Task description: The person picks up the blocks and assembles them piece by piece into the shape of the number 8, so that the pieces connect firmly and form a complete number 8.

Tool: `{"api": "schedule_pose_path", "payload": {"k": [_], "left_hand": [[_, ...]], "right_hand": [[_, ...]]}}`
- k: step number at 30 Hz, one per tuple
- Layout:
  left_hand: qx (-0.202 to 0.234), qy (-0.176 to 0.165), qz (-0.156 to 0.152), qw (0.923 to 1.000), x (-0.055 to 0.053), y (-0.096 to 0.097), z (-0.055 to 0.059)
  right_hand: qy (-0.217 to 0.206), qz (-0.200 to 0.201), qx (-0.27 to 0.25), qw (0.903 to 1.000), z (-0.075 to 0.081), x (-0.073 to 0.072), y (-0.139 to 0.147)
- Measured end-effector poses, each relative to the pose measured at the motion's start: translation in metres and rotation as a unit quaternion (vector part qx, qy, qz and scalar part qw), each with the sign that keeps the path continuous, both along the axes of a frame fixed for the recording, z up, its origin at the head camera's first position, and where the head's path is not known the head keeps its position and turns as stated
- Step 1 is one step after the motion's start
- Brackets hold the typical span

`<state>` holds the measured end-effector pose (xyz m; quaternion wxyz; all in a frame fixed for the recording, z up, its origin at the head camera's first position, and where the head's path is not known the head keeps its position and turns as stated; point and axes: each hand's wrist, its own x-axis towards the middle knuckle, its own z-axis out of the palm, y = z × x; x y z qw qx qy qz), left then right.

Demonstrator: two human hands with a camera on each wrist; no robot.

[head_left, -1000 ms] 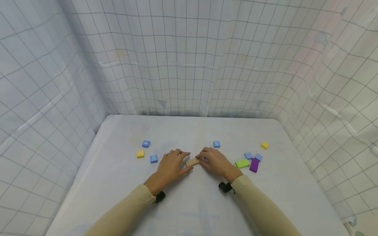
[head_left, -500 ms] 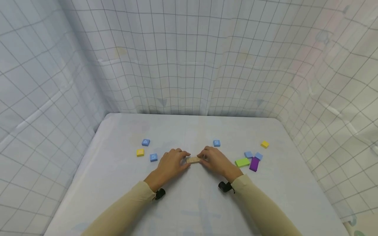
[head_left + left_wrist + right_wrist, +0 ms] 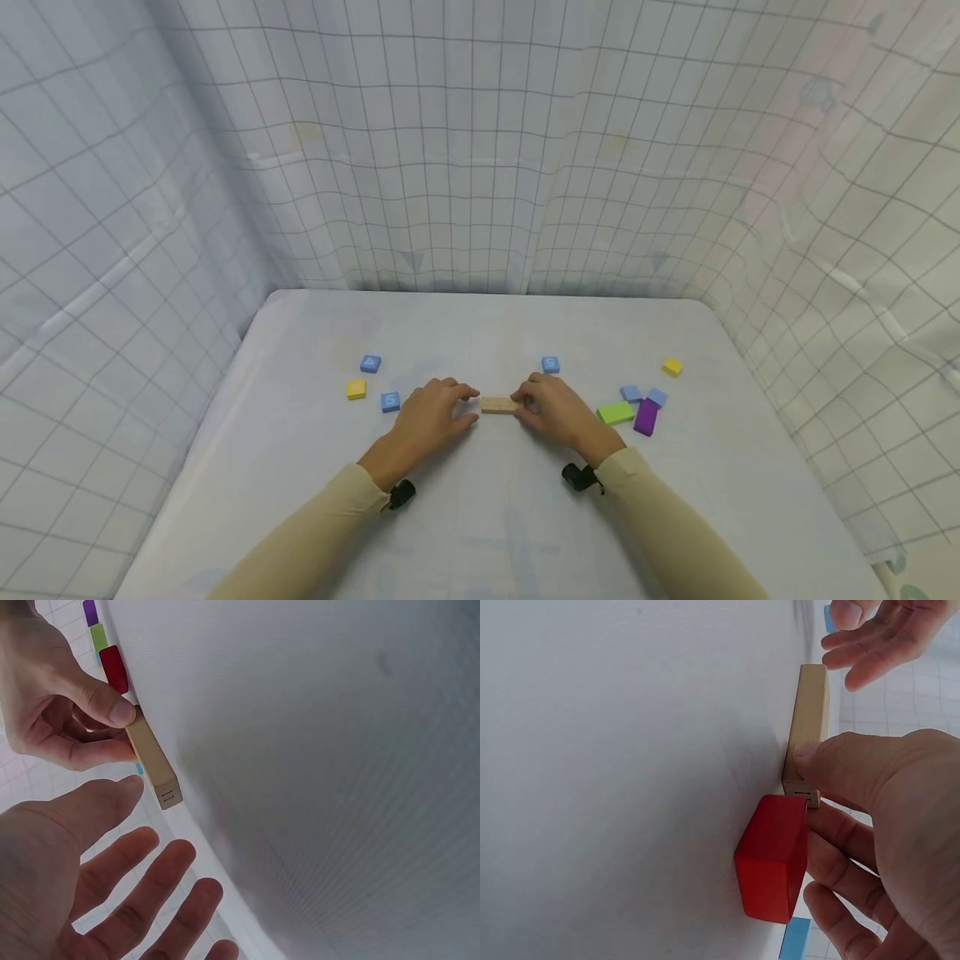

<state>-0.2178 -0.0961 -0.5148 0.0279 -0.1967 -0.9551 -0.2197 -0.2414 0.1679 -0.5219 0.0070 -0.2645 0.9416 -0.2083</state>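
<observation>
A long, flat wooden block (image 3: 497, 405) lies on the white table, crosswise in the head view. My right hand (image 3: 558, 417) pinches its right end between thumb and fingers. My left hand (image 3: 431, 417) is just off the block's left end, fingers spread and holding nothing. The left wrist view shows a gap between those fingers and the wooden block (image 3: 154, 757), whose near end bears small dark marks. A red block (image 3: 765, 855) stands by the right end of the wooden block in the right wrist view; in the head view my right hand hides it.
Left of the hands lie a yellow tile (image 3: 356, 389) and two blue numbered tiles (image 3: 390, 402). Another blue tile (image 3: 551, 365) is behind the right hand. To the right are a green block (image 3: 615, 413), a purple block (image 3: 646, 417), two blue pieces (image 3: 631, 393) and a yellow piece (image 3: 672, 367).
The wooden block has turned from a slant to lie straight across and shifted slightly right with my right hand. My left hand has drawn back a little to the left.
</observation>
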Motion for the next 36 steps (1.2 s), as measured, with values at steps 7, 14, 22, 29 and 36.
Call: {"api": "schedule_pose_path", "payload": {"k": [7, 14, 22, 29, 36], "left_hand": [[-0.011, 0.018, -0.034, 0.9992, 0.0, 0.0, -0.002], [-0.041, 0.039, -0.06, 0.9966, 0.001, 0.003, -0.004], [-0.053, 0.024, -0.06, 0.9965, 0.003, 0.006, -0.002], [-0.058, 0.022, -0.06, 0.9963, 0.004, 0.006, -0.001], [-0.04, 0.016, -0.062, 0.9971, 0.004, 0.004, -0.004]], "right_hand": [[0.004, 0.006, -0.008, 0.9999, 0.001, 0.002, 0.005], [0.011, 0.017, -0.007, 0.9998, 0.0, -0.001, 0.008], [-0.01, 0.021, -0.011, 0.9997, 0.0, -0.004, 0.011], [-0.016, 0.03, -0.015, 0.9993, -0.003, -0.007, 0.015], [-0.016, 0.038, -0.021, 0.9989, -0.003, -0.01, 0.017]]}}
